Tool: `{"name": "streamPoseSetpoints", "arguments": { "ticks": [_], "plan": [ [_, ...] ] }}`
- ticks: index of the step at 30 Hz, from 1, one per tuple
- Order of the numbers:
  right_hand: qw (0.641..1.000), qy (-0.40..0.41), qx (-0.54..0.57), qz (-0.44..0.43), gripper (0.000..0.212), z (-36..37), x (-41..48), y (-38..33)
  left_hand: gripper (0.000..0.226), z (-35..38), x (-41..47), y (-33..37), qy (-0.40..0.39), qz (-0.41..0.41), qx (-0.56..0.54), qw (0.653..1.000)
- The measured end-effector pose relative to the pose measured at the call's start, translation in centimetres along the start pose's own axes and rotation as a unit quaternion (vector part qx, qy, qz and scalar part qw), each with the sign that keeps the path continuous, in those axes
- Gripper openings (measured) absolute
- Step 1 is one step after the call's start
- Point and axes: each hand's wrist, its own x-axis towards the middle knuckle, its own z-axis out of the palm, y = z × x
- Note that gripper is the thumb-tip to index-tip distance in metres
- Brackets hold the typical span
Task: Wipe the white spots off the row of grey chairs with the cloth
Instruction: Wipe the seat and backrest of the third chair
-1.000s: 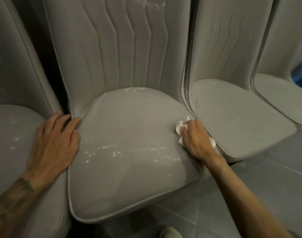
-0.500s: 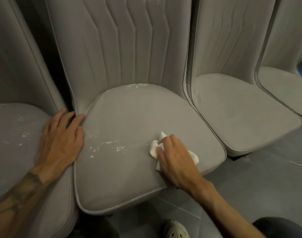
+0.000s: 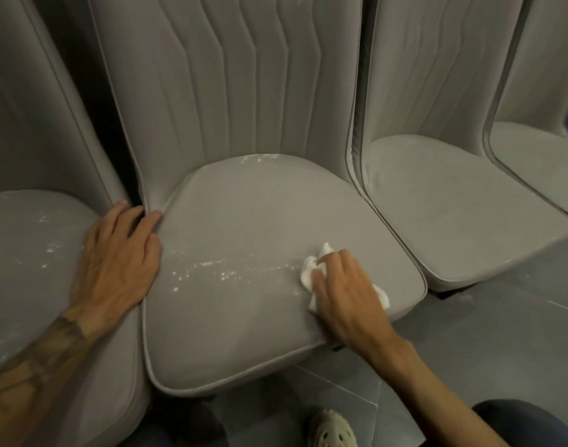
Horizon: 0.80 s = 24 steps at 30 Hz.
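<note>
A row of grey padded chairs fills the view. The middle chair's seat [image 3: 243, 317] carries a band of white spots [image 3: 211, 269] across its middle and a few more by the backrest [image 3: 256, 160]. My right hand [image 3: 344, 291] presses a crumpled white cloth [image 3: 308, 269] flat on the seat's right part, at the right end of the spot band. My left hand [image 3: 114, 266] lies flat with spread fingers on the gap between this seat and the left chair's seat [image 3: 24, 253], which is also spotted white.
Two more grey chairs stand to the right, the nearer seat [image 3: 453, 214] without clear spots. Grey tiled floor [image 3: 485, 343] lies in front. My light shoe [image 3: 332, 430] and a dark trouser knee [image 3: 527, 424] show at the bottom edge.
My right hand has slid the cloth leftward from the seat's right edge onto the seat, towards the spot band. The left hand has stayed put. The view shifted slightly.
</note>
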Motion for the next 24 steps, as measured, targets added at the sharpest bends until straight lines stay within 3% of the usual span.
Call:
{"name": "streamPoseSetpoints", "arguments": {
  "ticks": [3,6,8,11,14,18,20,24],
  "plan": [
    [0.993,0.054,0.004,0.108,0.02,-0.2,0.4,-1.2,0.051,-0.2,-0.1,0.1,0.004,-0.007,-0.004,1.0],
    [0.996,0.058,0.069,0.014,0.009,1.4,-1.6,-7.1,0.05,-0.2,0.0,0.1,0.001,-0.006,-0.002,1.0],
    [0.994,0.044,0.096,-0.025,0.013,1.4,-1.7,-7.5,0.05,-0.1,0.0,0.0,-0.001,-0.004,0.001,1.0],
    [0.997,0.06,0.043,-0.015,0.012,0.1,0.3,-3.9,0.05,0.0,0.0,-0.1,-0.005,-0.01,-0.001,1.0],
    [0.993,0.104,-0.008,0.048,0.008,0.0,1.2,-3.4,0.049,0.0,-0.1,0.1,0.0,-0.008,-0.002,1.0],
    [0.996,0.043,0.076,-0.029,0.011,1.6,0.0,-6.9,0.049,-0.1,0.0,0.2,0.005,-0.008,-0.005,1.0],
    [0.998,0.015,0.025,-0.048,0.026,1.3,1.4,-4.9,0.05,-0.2,0.1,0.2,0.005,-0.008,-0.006,1.0],
    [0.991,-0.025,-0.117,0.059,0.039,0.5,6.3,-1.3,0.049,-0.2,0.1,0.2,0.004,-0.004,-0.002,1.0]
  ]
}}
